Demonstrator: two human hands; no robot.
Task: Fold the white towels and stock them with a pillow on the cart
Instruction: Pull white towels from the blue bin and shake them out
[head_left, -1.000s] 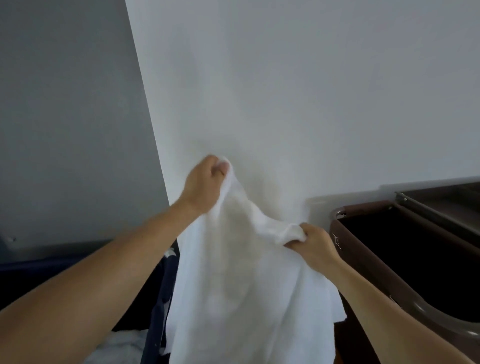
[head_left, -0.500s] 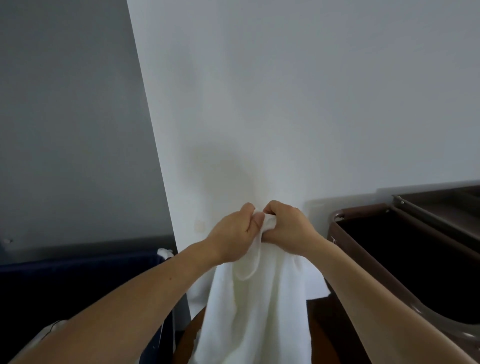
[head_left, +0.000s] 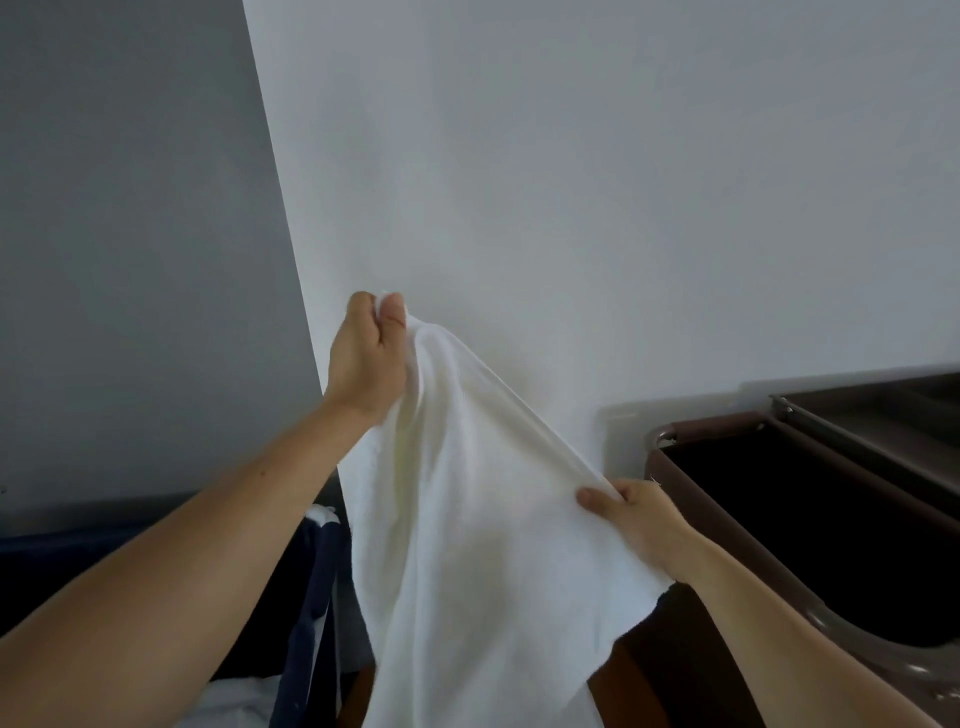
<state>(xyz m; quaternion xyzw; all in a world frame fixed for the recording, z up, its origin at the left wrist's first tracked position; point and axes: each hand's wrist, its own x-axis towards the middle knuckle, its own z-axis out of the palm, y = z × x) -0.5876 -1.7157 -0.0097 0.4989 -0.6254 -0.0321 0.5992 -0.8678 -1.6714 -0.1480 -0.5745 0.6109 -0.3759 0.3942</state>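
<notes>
I am holding a white terry towel (head_left: 467, 519) up before the pale wall (head_left: 571, 182): my left hand (head_left: 369, 358) is pinching its raised corner, my right hand (head_left: 636, 522) gripping the lower edge beside the brown cart bin (head_left: 737, 514).

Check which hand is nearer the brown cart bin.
Right. The right hand grips the white towel just beside the brown cart bin at its near corner; the left hand pinches the towel's upper edge, higher and farther left.

My left hand (head_left: 366, 358) sits mid-frame, higher than my right hand (head_left: 636, 522) at lower right; the towel (head_left: 467, 545) hangs between them. Cart (head_left: 810, 519) at far right, bin (head_left: 306, 597) lower left.
</notes>
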